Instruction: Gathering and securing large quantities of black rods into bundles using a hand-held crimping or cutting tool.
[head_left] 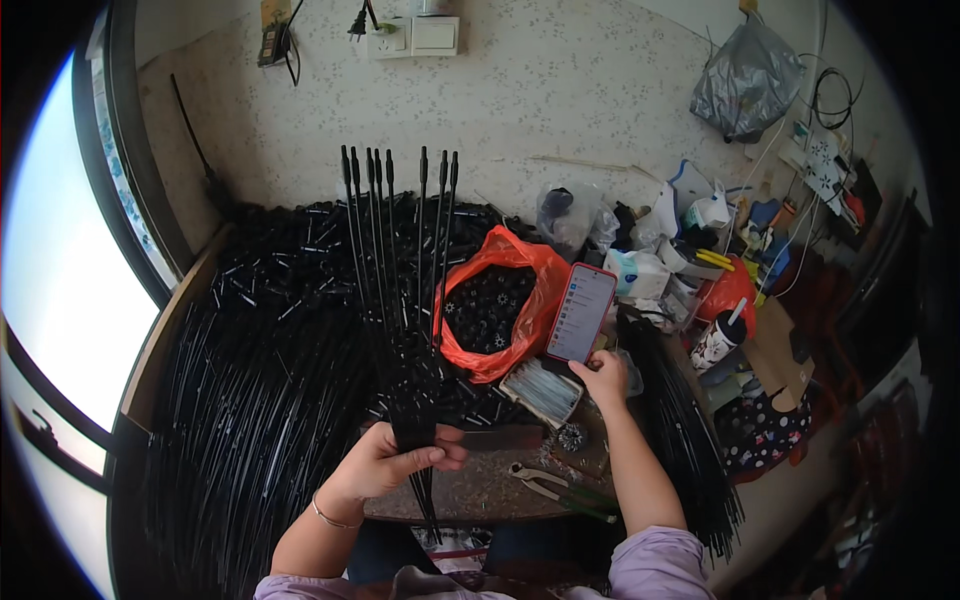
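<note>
My left hand (400,462) is closed round the lower part of a bundle of thin black rods (418,405). The rods fan out upward and carry thicker black tips at the top; their lower ends poke out below the hand. At the right, my right hand (603,380) grips the lower corner of a phone (583,312) in a red case, thumb at its front edge. The phone is tilted up with its screen lit, showing a list. Beside it, an orange-red plastic bag (553,268) gapes wide, full of small black toothed parts (487,310).
Black tube-like pieces (275,265) heap along the wall; long black rods (250,420) lie at left, more (680,440) at right. Nearby are a box of pale thin sticks (542,392), green-handled pliers (550,484), a spiky round part (571,437) and a patterned cup (716,340).
</note>
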